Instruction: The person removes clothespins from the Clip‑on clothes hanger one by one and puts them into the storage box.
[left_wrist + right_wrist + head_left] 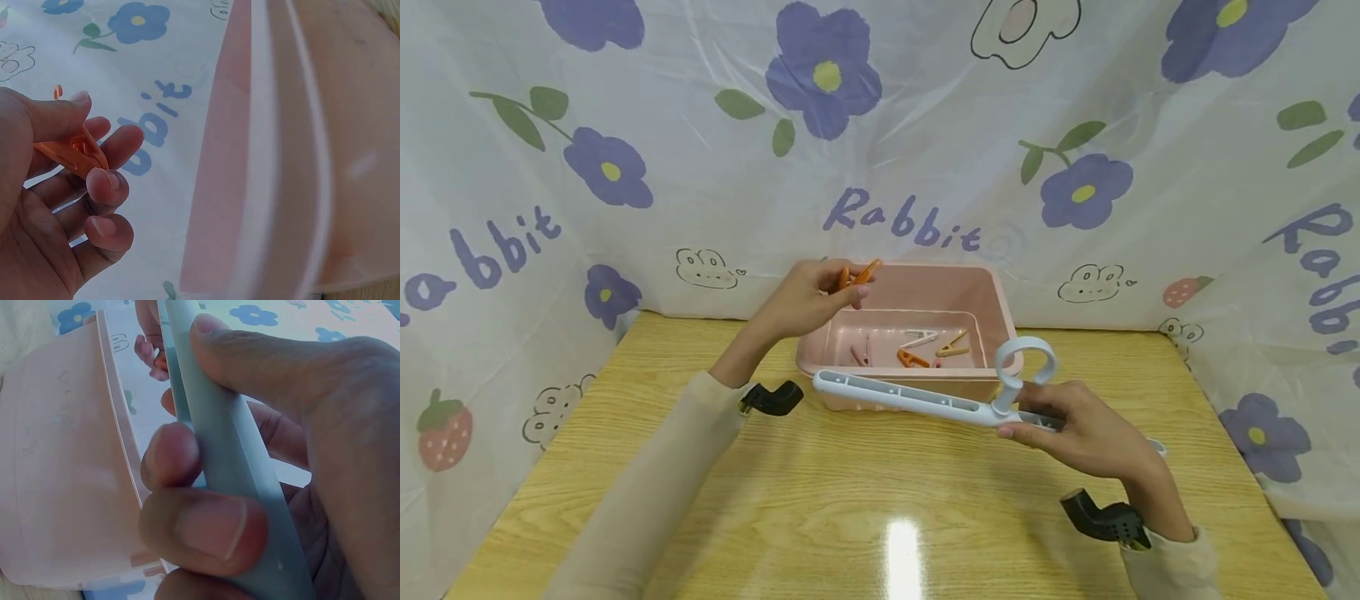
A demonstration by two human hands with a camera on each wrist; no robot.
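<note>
My left hand [816, 297] pinches an orange clothespin [859, 275] between thumb and fingers, above the left back part of a pink plastic bin [1000, 308]. In the left wrist view the orange clothespin [78, 150] lies across the fingers under the thumb. My right hand [1086, 425] grips a pale blue plastic bar [910, 398] with a round hook [1028, 343] standing up from it, like a hanger. The bar slants across in front of the bin's near rim, its left end higher. Fingers and thumb wrap round the bar [231, 437] in the right wrist view.
Inside the bin lie several clothespins: an orange one [913, 358], a white one [921, 337], a tan one [953, 344] and a pink one [861, 353]. The bin stands on a wooden table [820, 500] against a flower-printed cloth [910, 150], which also hangs at both sides.
</note>
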